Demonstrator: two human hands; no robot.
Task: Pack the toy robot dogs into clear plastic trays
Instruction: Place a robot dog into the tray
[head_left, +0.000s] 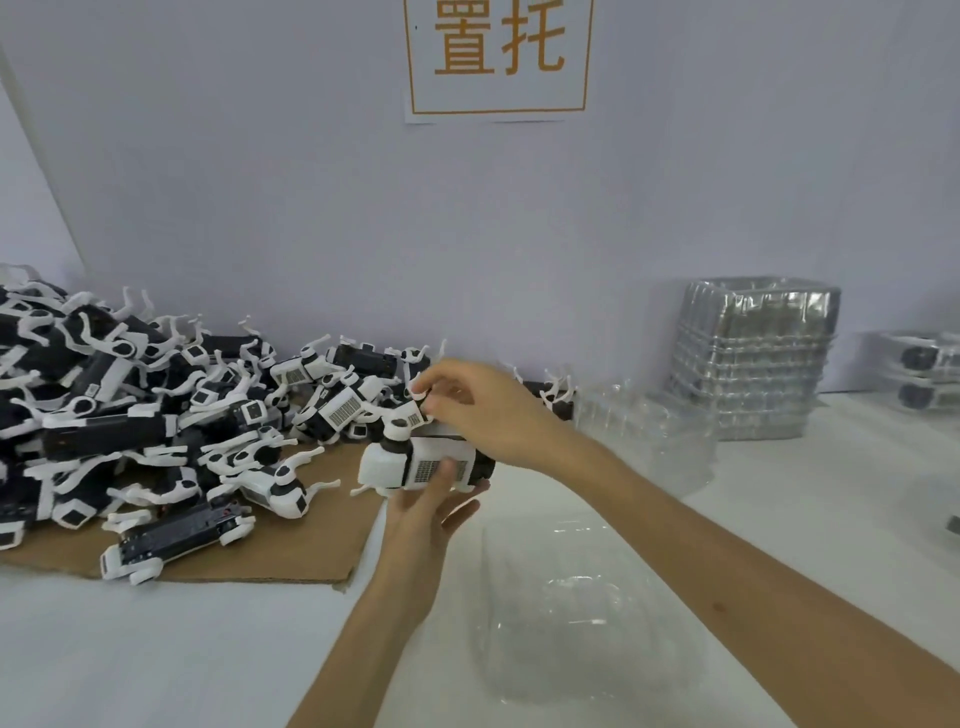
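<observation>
Under the toy robot dog (415, 467), left hand (421, 525) fingers cradle it; right hand (470, 410) fingertips pinch its leg (400, 427), probably folding it to fit.

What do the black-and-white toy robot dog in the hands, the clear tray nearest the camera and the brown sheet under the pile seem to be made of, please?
The black-and-white toy robot dog: probably hard moulded plastic, smooth matt shells. The clear moulded tray: thin glossy plastic, see-through with bright glints. The flat brown sheet: likely corrugated cardboard, matt, with a ragged corner.
</observation>
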